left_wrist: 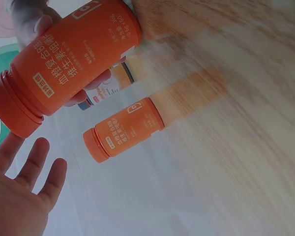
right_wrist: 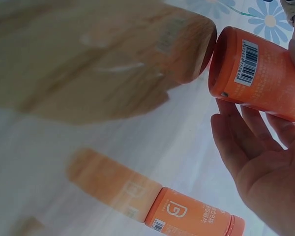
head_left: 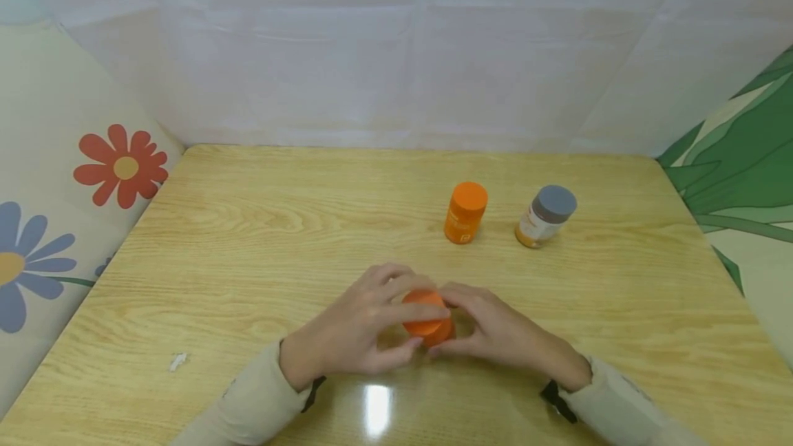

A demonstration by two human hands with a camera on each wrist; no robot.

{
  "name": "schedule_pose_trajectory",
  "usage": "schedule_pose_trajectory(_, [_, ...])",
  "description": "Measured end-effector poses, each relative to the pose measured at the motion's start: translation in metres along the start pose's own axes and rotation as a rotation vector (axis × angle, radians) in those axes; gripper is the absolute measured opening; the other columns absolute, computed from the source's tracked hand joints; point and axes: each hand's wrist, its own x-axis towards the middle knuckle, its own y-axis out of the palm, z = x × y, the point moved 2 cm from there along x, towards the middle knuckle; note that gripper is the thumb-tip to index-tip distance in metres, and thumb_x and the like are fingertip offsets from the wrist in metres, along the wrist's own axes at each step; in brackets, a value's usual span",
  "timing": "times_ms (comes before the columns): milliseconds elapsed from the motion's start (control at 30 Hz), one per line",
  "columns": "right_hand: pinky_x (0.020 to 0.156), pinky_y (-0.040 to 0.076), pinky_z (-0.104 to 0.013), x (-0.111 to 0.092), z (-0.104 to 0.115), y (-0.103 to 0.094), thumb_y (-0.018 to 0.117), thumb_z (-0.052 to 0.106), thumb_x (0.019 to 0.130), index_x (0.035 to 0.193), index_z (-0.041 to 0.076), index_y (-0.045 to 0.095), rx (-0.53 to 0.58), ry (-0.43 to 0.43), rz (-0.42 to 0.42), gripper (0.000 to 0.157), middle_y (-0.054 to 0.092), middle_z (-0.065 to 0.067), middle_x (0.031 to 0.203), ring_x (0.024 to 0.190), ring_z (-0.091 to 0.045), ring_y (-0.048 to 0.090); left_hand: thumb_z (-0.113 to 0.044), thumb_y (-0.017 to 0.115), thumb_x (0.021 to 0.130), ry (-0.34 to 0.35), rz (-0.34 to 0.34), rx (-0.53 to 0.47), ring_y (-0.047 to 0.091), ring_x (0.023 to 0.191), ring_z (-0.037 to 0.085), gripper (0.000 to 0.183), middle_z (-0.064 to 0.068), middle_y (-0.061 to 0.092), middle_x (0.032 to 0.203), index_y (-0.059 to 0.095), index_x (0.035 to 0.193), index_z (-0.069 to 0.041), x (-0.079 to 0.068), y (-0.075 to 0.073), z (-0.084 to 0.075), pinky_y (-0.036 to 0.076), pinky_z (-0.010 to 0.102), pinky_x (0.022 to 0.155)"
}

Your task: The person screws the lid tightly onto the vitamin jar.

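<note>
An orange bottle (head_left: 438, 333) with an orange screw lid (head_left: 425, 327) stands upright between both hands, its base right at the tabletop. My left hand (head_left: 362, 325) reaches over the lid from the left, thumb on the near side and forefinger across the top. In the left wrist view, its other fingers (left_wrist: 32, 169) spread loosely below the lid. From the right, my right hand (head_left: 498, 332) holds the bottle's body, fingers wrapping behind it. White lettering shows on the body (left_wrist: 73, 59) in the left wrist view, a barcode label (right_wrist: 247, 63) in the right wrist view.
A second orange bottle (head_left: 466, 213) stands beyond the hands. To its right is a jar (head_left: 540, 224) with a grey lid and white label. A small white scrap (head_left: 177, 361) lies on the wooden table (head_left: 279, 226) at left. White cloth (head_left: 310, 74) hangs behind.
</note>
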Motion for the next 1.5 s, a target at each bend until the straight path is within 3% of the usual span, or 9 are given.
schedule_pose_trajectory(133, [0.096,0.054,-0.034,0.0006,0.0006,0.0003,0.076,0.046,0.082,0.129,0.029,0.059,0.004,-0.007,-0.004,0.053,0.065,0.014,0.124,0.111,-0.005,0.062,-0.034,0.073,0.085,0.013,-0.035,0.009,0.053,0.116,0.019,0.042,0.004,0.061,0.128,0.066,0.125,-0.02,0.0013,0.0004,0.0001,0.046,0.035,0.101])
schedule_pose_trajectory(267, [0.098,0.053,-0.036,0.0002,0.0016,0.0004,0.076,0.048,0.082,0.133,0.028,0.057,-0.016,0.005,-0.01,0.058,0.064,0.013,0.127,0.114,-0.006,0.061,-0.041,0.075,0.084,-0.017,-0.078,0.036,0.056,0.114,0.018,0.049,0.005,0.063,0.123,0.065,0.126,-0.017,0.0013,0.0009,0.0006,0.048,0.035,0.099])
schedule_pose_trajectory(433, [0.097,0.054,-0.037,0.0003,0.0033,0.0003,0.079,0.041,0.081,0.136,0.024,0.057,-0.043,0.026,0.0,0.061,0.065,0.012,0.124,0.112,-0.005,0.062,-0.049,0.076,0.081,-0.073,-0.11,0.101,0.056,0.099,0.014,0.052,0.001,0.064,0.108,0.068,0.122,-0.018,-0.0005,0.0014,0.0006,0.049,0.03,0.089])
schedule_pose_trajectory(567, [0.097,0.053,-0.037,-0.0001,0.0036,0.0003,0.077,0.045,0.083,0.137,0.023,0.056,-0.059,0.028,0.002,0.062,0.064,0.012,0.126,0.111,-0.005,0.062,-0.05,0.077,0.08,-0.081,-0.113,0.112,0.053,0.093,0.012,0.051,-0.002,0.063,0.101,0.069,0.119,-0.019,-0.0006,0.0017,0.0001,0.048,0.025,0.082])
schedule_pose_trajectory(833, [0.095,0.054,-0.031,-0.0022,0.0015,0.0018,0.077,0.043,0.082,0.131,0.03,0.059,-0.005,-0.009,-0.008,0.054,0.065,0.014,0.124,0.109,-0.003,0.061,-0.036,0.075,0.082,-0.015,-0.043,0.055,0.054,0.102,0.014,0.047,-0.001,0.062,0.112,0.066,0.126,-0.023,0.0006,0.0014,-0.0018,0.048,0.026,0.088])
schedule_pose_trajectory(1000, [0.099,0.052,-0.033,-0.0019,0.0009,0.001,0.076,0.044,0.082,0.131,0.03,0.058,0.0,-0.011,0.007,0.054,0.063,0.015,0.128,0.114,-0.004,0.06,-0.03,0.074,0.081,0.016,-0.002,0.052,0.055,0.112,0.017,0.044,0.0,0.063,0.123,0.065,0.124,-0.024,0.0003,0.0015,-0.0031,0.047,0.032,0.099])
schedule_pose_trajectory(1167, [0.102,0.051,-0.037,-0.0017,0.0011,0.0002,0.075,0.044,0.084,0.135,0.032,0.055,0.006,-0.021,0.015,0.057,0.061,0.014,0.134,0.119,-0.006,0.059,-0.027,0.074,0.08,0.022,0.024,0.041,0.053,0.114,0.018,0.047,0.001,0.061,0.131,0.064,0.125,-0.024,-0.0017,0.0015,-0.004,0.047,0.034,0.1])
schedule_pose_trajectory(1333, [0.101,0.051,-0.036,-0.0019,0.0016,0.0002,0.074,0.047,0.084,0.134,0.031,0.056,0.002,-0.015,0.006,0.055,0.062,0.014,0.132,0.117,-0.006,0.06,-0.035,0.072,0.085,0.032,-0.004,0.055,0.053,0.117,0.018,0.045,0.002,0.061,0.13,0.064,0.127,-0.022,-0.0013,0.0022,-0.0039,0.046,0.035,0.101])
schedule_pose_trajectory(1500, [0.102,0.051,-0.038,-0.0026,0.0019,-0.0003,0.076,0.043,0.084,0.135,0.027,0.056,-0.02,0.018,0.01,0.058,0.061,0.01,0.134,0.121,-0.009,0.06,-0.051,0.074,0.082,-0.015,-0.065,0.126,0.056,0.111,0.017,0.059,0.002,0.064,0.119,0.064,0.13,-0.019,-0.0004,0.0033,-0.0032,0.048,0.033,0.095])
